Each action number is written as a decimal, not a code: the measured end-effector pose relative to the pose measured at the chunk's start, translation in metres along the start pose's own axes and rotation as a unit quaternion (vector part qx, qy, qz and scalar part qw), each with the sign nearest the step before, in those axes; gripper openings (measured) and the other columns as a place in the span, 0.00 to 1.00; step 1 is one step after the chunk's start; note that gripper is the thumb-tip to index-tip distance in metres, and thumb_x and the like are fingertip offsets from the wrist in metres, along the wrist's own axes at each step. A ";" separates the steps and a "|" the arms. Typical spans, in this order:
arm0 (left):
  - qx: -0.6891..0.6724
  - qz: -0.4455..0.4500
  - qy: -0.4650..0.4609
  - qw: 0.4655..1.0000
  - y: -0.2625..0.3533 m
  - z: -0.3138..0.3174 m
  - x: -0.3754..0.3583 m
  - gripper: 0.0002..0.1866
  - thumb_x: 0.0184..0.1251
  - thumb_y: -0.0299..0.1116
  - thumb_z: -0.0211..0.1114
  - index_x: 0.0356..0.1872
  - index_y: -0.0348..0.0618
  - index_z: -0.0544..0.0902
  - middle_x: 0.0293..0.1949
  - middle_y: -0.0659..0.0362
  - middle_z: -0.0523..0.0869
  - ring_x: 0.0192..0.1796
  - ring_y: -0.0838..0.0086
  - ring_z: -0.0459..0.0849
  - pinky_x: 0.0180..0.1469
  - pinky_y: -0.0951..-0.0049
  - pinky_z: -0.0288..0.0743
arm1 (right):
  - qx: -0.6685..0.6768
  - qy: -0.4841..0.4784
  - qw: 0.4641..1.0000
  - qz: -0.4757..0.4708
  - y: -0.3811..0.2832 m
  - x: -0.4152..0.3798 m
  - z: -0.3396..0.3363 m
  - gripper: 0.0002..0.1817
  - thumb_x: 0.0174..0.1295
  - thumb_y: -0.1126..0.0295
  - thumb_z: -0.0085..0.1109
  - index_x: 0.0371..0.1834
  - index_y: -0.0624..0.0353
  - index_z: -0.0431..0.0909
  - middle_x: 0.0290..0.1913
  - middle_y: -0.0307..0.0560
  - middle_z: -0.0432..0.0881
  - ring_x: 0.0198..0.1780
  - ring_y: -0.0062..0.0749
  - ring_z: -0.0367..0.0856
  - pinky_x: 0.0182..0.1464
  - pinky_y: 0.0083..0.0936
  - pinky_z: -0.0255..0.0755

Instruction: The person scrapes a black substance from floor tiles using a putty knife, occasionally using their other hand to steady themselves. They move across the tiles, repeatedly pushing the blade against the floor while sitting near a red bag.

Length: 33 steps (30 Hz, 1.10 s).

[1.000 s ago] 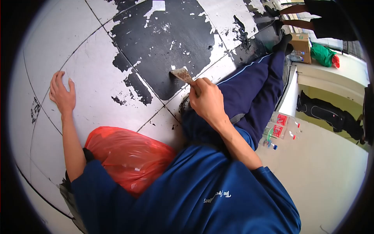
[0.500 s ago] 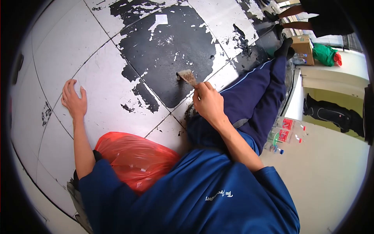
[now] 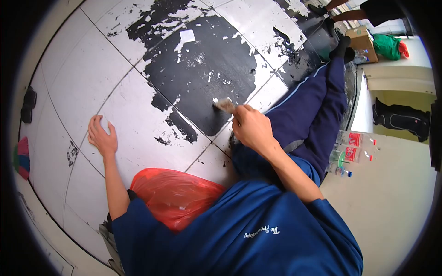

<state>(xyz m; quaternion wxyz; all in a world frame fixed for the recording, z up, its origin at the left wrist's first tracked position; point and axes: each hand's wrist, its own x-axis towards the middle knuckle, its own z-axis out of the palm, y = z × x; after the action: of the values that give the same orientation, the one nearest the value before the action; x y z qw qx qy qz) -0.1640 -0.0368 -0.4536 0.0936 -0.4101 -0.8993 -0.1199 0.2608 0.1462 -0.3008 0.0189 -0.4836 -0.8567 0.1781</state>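
My right hand (image 3: 253,126) is closed around a scraper (image 3: 224,106), a putty-knife shape with a wide, dirty blade. Its blade is over the dark, stripped patch (image 3: 198,76) in the floor, close to a tile joint; the handle is hidden in my fist. Out to the left, my left hand (image 3: 102,136) rests with fingers spread on a white-coated tile (image 3: 133,124). Between my arms, against my blue shirt, lies a red plastic bag (image 3: 172,195). A small white scrap (image 3: 187,36) sits on the far part of the dark patch.
My outstretched legs (image 3: 313,106) lie along the right side. Beyond them stand several plastic bottles (image 3: 352,149), a cardboard box (image 3: 361,43) and a green bag (image 3: 386,47). Another person's legs (image 3: 347,16) show at the top right. Dark slippers (image 3: 28,105) lie at the far left.
The whole view has shifted, so everything appears further right and mostly lower. The scraper is turned more sideways over the dark patch. My left hand stays on the floor.
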 end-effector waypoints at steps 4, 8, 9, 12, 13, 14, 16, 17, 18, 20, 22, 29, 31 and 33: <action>-0.007 -0.001 0.000 1.000 0.004 -0.004 0.005 0.23 0.69 0.38 0.63 0.65 0.52 0.74 0.69 0.62 0.71 0.75 0.64 0.64 0.74 0.47 0.50 | 0.032 -0.021 0.999 0.032 -0.004 -0.013 -0.002 0.09 0.60 0.68 0.61 0.42 0.58 0.81 0.40 0.53 0.82 0.36 0.57 0.84 0.39 0.48 0.80; -0.016 -0.004 -0.003 1.000 0.009 -0.009 0.003 0.23 0.69 0.37 0.62 0.64 0.51 0.74 0.69 0.62 0.72 0.75 0.64 0.65 0.74 0.47 0.50 | 0.044 -0.026 0.999 0.014 0.000 -0.013 -0.002 0.11 0.59 0.68 0.61 0.43 0.59 0.79 0.42 0.56 0.81 0.38 0.57 0.85 0.40 0.49 0.80; -0.010 -0.007 -0.003 1.000 0.009 -0.010 0.005 0.23 0.69 0.37 0.62 0.64 0.51 0.74 0.69 0.62 0.72 0.75 0.64 0.65 0.74 0.47 0.50 | 0.047 -0.023 0.999 0.010 0.001 -0.009 -0.001 0.11 0.59 0.69 0.61 0.43 0.61 0.78 0.42 0.57 0.81 0.38 0.58 0.85 0.40 0.50 0.81; -0.003 -0.009 -0.003 1.000 0.009 -0.008 0.003 0.23 0.68 0.37 0.62 0.64 0.51 0.74 0.69 0.61 0.72 0.75 0.64 0.65 0.74 0.48 0.50 | 0.042 -0.006 0.999 -0.004 0.002 -0.005 0.001 0.12 0.58 0.69 0.61 0.42 0.63 0.76 0.42 0.58 0.80 0.37 0.59 0.85 0.39 0.51 0.81; -0.002 -0.007 -0.002 1.000 0.008 -0.009 0.002 0.23 0.68 0.37 0.62 0.64 0.51 0.74 0.69 0.61 0.72 0.75 0.64 0.65 0.74 0.48 0.50 | 0.038 -0.001 0.999 -0.010 0.002 -0.006 0.003 0.12 0.58 0.68 0.61 0.42 0.64 0.76 0.42 0.58 0.80 0.36 0.59 0.85 0.39 0.51 0.81; -0.001 -0.007 0.001 1.000 0.008 -0.008 0.003 0.23 0.68 0.37 0.62 0.64 0.51 0.74 0.69 0.61 0.72 0.75 0.64 0.65 0.74 0.48 0.51 | 0.037 0.001 0.999 -0.013 0.003 -0.006 0.006 0.13 0.58 0.68 0.61 0.42 0.65 0.75 0.42 0.59 0.80 0.35 0.59 0.85 0.39 0.51 0.81; -0.008 -0.005 0.002 1.000 0.008 -0.008 0.003 0.23 0.68 0.37 0.63 0.64 0.51 0.74 0.69 0.61 0.72 0.75 0.64 0.65 0.74 0.48 0.51 | 0.041 0.003 0.999 -0.010 0.003 -0.008 0.008 0.13 0.58 0.68 0.61 0.42 0.65 0.75 0.42 0.59 0.80 0.35 0.59 0.85 0.38 0.51 0.81; -0.009 -0.004 0.002 1.000 0.007 -0.008 0.003 0.23 0.68 0.37 0.63 0.64 0.51 0.74 0.69 0.61 0.72 0.75 0.64 0.65 0.74 0.48 0.51 | 0.044 0.002 0.999 -0.009 0.003 -0.008 0.009 0.13 0.58 0.68 0.61 0.42 0.65 0.75 0.42 0.59 0.79 0.35 0.60 0.85 0.38 0.51 0.81; -0.013 -0.002 0.004 1.000 0.006 -0.009 0.002 0.23 0.68 0.37 0.63 0.64 0.51 0.74 0.69 0.61 0.72 0.75 0.63 0.65 0.74 0.48 0.51 | 0.050 0.006 0.999 -0.019 0.004 -0.009 0.009 0.13 0.58 0.68 0.61 0.42 0.65 0.76 0.43 0.59 0.79 0.35 0.59 0.85 0.39 0.51 0.81; -0.022 0.000 0.009 1.000 0.007 -0.008 0.002 0.23 0.68 0.37 0.63 0.64 0.51 0.74 0.69 0.60 0.72 0.75 0.63 0.65 0.74 0.48 0.51 | 0.050 0.008 0.998 -0.026 0.006 -0.009 0.012 0.14 0.58 0.68 0.61 0.43 0.65 0.75 0.43 0.59 0.79 0.35 0.59 0.85 0.39 0.50 0.81; -0.024 0.000 0.006 1.000 0.008 -0.009 0.003 0.23 0.68 0.37 0.63 0.64 0.51 0.74 0.69 0.60 0.72 0.75 0.63 0.65 0.73 0.48 0.51 | 0.051 0.013 0.998 -0.031 0.009 -0.008 0.016 0.14 0.58 0.69 0.61 0.45 0.64 0.75 0.44 0.58 0.78 0.35 0.59 0.84 0.38 0.50 0.81; -0.026 0.009 0.017 0.999 0.006 -0.007 0.001 0.24 0.68 0.37 0.62 0.64 0.51 0.74 0.69 0.61 0.72 0.74 0.63 0.66 0.73 0.48 0.51 | 0.032 -0.040 0.999 0.010 0.006 0.002 0.012 0.14 0.57 0.72 0.59 0.47 0.59 0.78 0.45 0.52 0.78 0.42 0.55 0.84 0.42 0.48 0.80; -0.021 0.011 0.017 1.000 0.005 -0.006 0.002 0.23 0.68 0.37 0.62 0.64 0.51 0.74 0.69 0.61 0.72 0.74 0.63 0.66 0.73 0.48 0.51 | 0.015 -0.059 0.998 0.001 0.002 -0.003 0.008 0.13 0.57 0.73 0.59 0.46 0.59 0.79 0.44 0.52 0.79 0.40 0.55 0.84 0.41 0.48 0.80; -0.017 0.013 0.016 1.000 0.005 -0.006 0.001 0.23 0.68 0.37 0.62 0.64 0.51 0.74 0.69 0.61 0.72 0.74 0.63 0.66 0.73 0.48 0.51 | 0.008 -0.082 0.997 -0.009 -0.004 -0.010 0.000 0.13 0.56 0.73 0.58 0.46 0.59 0.79 0.43 0.51 0.79 0.38 0.55 0.84 0.40 0.49 0.80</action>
<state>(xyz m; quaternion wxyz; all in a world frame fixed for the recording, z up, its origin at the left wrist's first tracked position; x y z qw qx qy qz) -0.1607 -0.0341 -0.4472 0.1026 -0.4217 -0.8899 -0.1406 0.2627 0.1359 -0.2981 -0.0459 -0.4596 -0.8581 0.2241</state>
